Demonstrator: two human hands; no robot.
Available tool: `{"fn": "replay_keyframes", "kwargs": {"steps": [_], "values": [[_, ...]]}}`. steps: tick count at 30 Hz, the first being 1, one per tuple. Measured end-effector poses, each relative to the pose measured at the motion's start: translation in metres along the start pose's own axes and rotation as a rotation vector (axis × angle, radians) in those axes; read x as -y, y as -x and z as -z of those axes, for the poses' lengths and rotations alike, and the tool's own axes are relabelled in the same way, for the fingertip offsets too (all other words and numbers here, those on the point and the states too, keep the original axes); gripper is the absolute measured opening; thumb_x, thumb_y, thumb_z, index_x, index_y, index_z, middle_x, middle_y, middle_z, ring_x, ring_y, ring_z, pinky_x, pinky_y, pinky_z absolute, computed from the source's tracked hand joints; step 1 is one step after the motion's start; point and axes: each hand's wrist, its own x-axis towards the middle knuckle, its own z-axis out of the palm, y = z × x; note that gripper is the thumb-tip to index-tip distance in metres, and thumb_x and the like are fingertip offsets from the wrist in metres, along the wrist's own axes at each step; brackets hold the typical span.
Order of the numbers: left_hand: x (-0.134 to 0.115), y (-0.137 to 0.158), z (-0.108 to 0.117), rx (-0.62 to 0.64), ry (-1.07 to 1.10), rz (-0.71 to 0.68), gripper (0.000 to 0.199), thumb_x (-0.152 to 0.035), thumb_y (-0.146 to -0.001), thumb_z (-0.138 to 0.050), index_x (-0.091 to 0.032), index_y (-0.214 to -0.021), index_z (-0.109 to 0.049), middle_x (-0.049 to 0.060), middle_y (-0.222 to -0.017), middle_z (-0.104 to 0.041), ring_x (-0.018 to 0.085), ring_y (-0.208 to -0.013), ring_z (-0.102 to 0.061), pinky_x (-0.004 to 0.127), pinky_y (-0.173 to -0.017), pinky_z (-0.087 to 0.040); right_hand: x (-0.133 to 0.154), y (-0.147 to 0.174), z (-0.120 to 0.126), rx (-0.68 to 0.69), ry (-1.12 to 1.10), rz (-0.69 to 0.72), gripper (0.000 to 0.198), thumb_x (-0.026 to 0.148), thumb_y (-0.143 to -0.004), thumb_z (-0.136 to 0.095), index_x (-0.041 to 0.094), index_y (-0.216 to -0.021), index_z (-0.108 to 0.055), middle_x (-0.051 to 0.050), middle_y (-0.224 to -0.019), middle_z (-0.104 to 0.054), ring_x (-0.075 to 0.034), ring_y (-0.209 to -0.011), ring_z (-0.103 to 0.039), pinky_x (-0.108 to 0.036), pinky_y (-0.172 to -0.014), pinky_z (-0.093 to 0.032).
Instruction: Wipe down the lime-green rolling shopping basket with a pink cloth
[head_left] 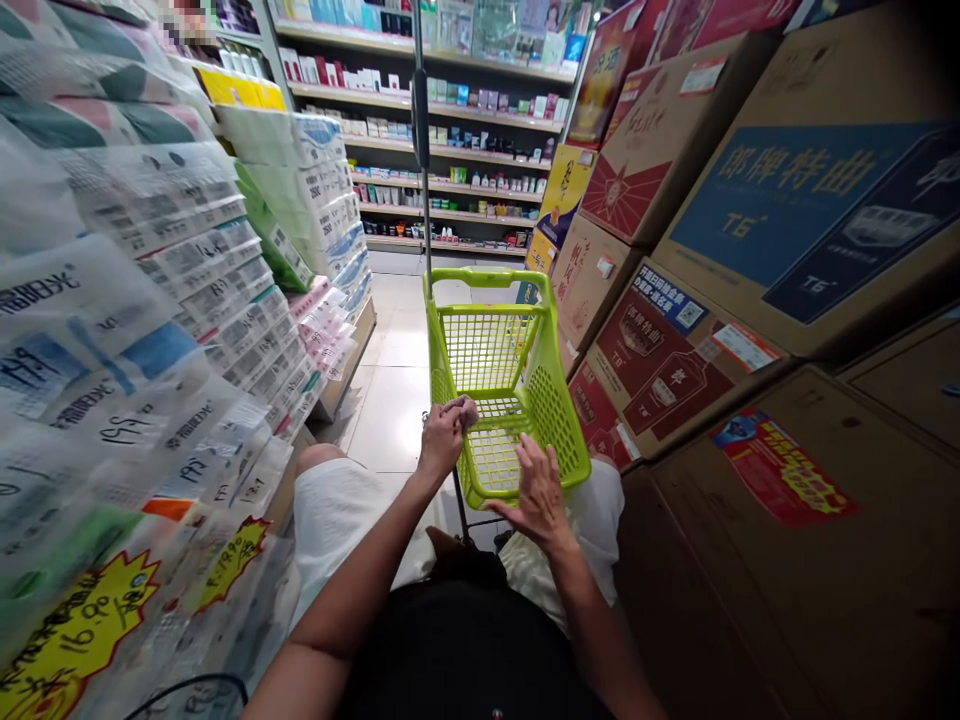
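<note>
A bright green plastic shopping basket (568, 420) stands between my knees, with lattice walls and a grid floor. My left hand (441, 438) is closed around a small greyish-pink cloth (467, 411) at the basket's left side. Over the near right part of the basket is my right hand (538, 490), its fingers spread and nothing in them; its thumb is by the near rim. Whether the right hand touches the basket, I cannot tell. A dark pull handle (421, 120) rises upright from the basket's far left corner.
Packs of tissue paper (202, 250) are piled high on the left, with yellow price signs (82, 625) in front. Large cardboard cartons (675, 360) form a wall close on the right. Shelves of small boxes and bottles (480, 130) stand ahead, beyond a tiled floor (390, 350).
</note>
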Motion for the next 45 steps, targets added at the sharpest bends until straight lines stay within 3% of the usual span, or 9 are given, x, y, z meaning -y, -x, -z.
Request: {"fn": "replay_keyframes", "kwargs": {"steps": [3, 10, 13, 21, 28, 33, 39, 42, 45], "values": [[-0.001, 0.004, -0.005, -0.026, 0.044, -0.003, 0.03, -0.013, -0.096, -0.054, -0.021, -0.115, -0.076, 0.012, -0.113, -0.062, 0.023, -0.1, -0.065, 0.04, -0.094, -0.059, -0.025, 0.004, -0.005, -0.051, 0.007, -0.174, 0.064, 0.058, -0.107, -0.023, 0.016, -0.153, -0.039, -0.019, -0.15, -0.057, -0.03, -0.146, -0.049, -0.061, -0.129, -0.018], [0.003, 0.099, -0.03, -0.08, 0.241, -0.121, 0.041, -0.008, -0.095, -0.049, -0.026, -0.122, -0.073, 0.012, -0.12, -0.064, 0.022, -0.112, -0.064, 0.038, -0.098, -0.059, -0.03, -0.003, -0.015, -0.064, -0.167, -0.345, 0.067, 0.045, -0.109, -0.006, 0.014, -0.148, -0.052, -0.018, -0.142, -0.066, -0.026, -0.135, -0.061, -0.055, -0.126, -0.028], [0.007, 0.117, -0.032, -0.066, 0.215, -0.183, 0.043, -0.007, -0.093, -0.048, -0.025, -0.122, -0.074, 0.013, -0.119, -0.064, 0.023, -0.114, -0.064, 0.039, -0.1, -0.059, -0.022, -0.009, -0.013, -0.052, -0.245, -0.39, 0.069, 0.044, -0.109, -0.003, 0.015, -0.148, -0.051, -0.018, -0.143, -0.066, -0.025, -0.138, -0.059, -0.057, -0.127, -0.025], [0.0, 0.109, -0.028, -0.102, -0.076, -0.19, 0.04, -0.011, -0.092, -0.056, -0.029, -0.122, -0.077, 0.015, -0.115, -0.065, 0.031, -0.108, -0.06, 0.048, -0.097, -0.054, -0.011, -0.018, -0.012, 0.018, -0.365, -0.442, 0.08, 0.054, -0.107, 0.009, 0.022, -0.148, -0.052, -0.01, -0.142, -0.067, -0.021, -0.141, -0.057, -0.056, -0.131, -0.022], [-0.009, 0.123, -0.041, 0.009, -0.098, -0.334, 0.049, -0.005, -0.086, -0.058, -0.031, -0.124, -0.076, 0.014, -0.115, -0.068, 0.03, -0.106, -0.062, 0.048, -0.094, -0.051, -0.008, -0.017, -0.006, 0.02, -0.421, -0.491, 0.087, 0.06, -0.104, 0.012, 0.024, -0.143, -0.057, -0.011, -0.133, -0.072, -0.024, -0.137, -0.059, -0.059, -0.126, -0.029], [0.003, 0.081, -0.017, -0.096, -0.141, -0.163, 0.034, -0.013, -0.088, -0.06, -0.027, -0.114, -0.079, 0.014, -0.105, -0.068, 0.03, -0.099, -0.062, 0.044, -0.089, -0.053, -0.002, -0.015, -0.009, 0.036, -0.341, -0.459, 0.077, 0.051, -0.108, 0.007, 0.021, -0.149, -0.051, -0.013, -0.136, -0.071, -0.024, -0.135, -0.061, -0.061, -0.13, -0.018], [0.035, -0.014, 0.0, -0.043, 0.254, 0.099, 0.022, -0.021, -0.093, -0.059, -0.022, -0.107, -0.077, 0.009, -0.101, -0.067, 0.022, -0.09, -0.065, 0.037, -0.089, -0.057, 0.001, -0.017, -0.011, 0.028, -0.284, -0.438, 0.065, 0.044, -0.111, -0.002, 0.022, -0.152, -0.047, -0.01, -0.131, -0.075, -0.023, -0.13, -0.065, -0.063, -0.129, -0.014], [0.04, -0.003, -0.023, -0.126, 0.507, 0.142, 0.025, -0.031, -0.099, -0.053, -0.02, -0.113, -0.071, 0.009, -0.109, -0.067, 0.021, -0.102, -0.067, 0.036, -0.095, -0.057, 0.002, -0.019, -0.011, 0.032, -0.255, -0.445, 0.064, 0.041, -0.111, -0.002, 0.023, -0.152, -0.048, -0.009, -0.129, -0.075, -0.022, -0.127, -0.067, -0.061, -0.129, -0.013], [0.041, 0.048, -0.057, -0.349, 0.606, 0.22, 0.036, -0.042, -0.103, -0.048, -0.019, -0.13, -0.059, 0.012, -0.122, -0.065, 0.022, -0.114, -0.065, 0.036, -0.1, -0.055, 0.004, -0.019, -0.01, 0.037, -0.241, -0.445, 0.062, 0.039, -0.111, -0.006, 0.023, -0.151, -0.05, -0.008, -0.128, -0.075, -0.021, -0.125, -0.067, -0.059, -0.129, -0.012]]}}
